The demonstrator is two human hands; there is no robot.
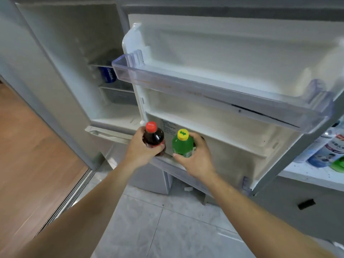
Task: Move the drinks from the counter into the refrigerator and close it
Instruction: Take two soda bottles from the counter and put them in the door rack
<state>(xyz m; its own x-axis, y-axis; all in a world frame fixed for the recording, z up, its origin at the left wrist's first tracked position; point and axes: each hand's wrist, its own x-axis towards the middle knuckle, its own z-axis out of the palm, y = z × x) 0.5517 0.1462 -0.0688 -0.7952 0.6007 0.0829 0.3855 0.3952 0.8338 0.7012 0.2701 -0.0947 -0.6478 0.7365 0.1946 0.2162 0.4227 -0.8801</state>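
My left hand [140,148] grips a dark cola bottle with a red cap [153,137]. My right hand [197,154] grips a green bottle with a yellow cap [182,144]. Both bottles stand upright, side by side, at the rim of the lower shelf of the open refrigerator door [232,138]. A clear upper door shelf [204,90] juts out above them with nothing visible in it. Inside the refrigerator, a blue can [108,75] sits on a shelf at the left.
Several bottles and cans [329,151] stand on the white counter [309,175] at the right, partly hidden behind the door. Below lie grey floor tiles; wooden flooring lies at the left past a sliding-door track [74,190].
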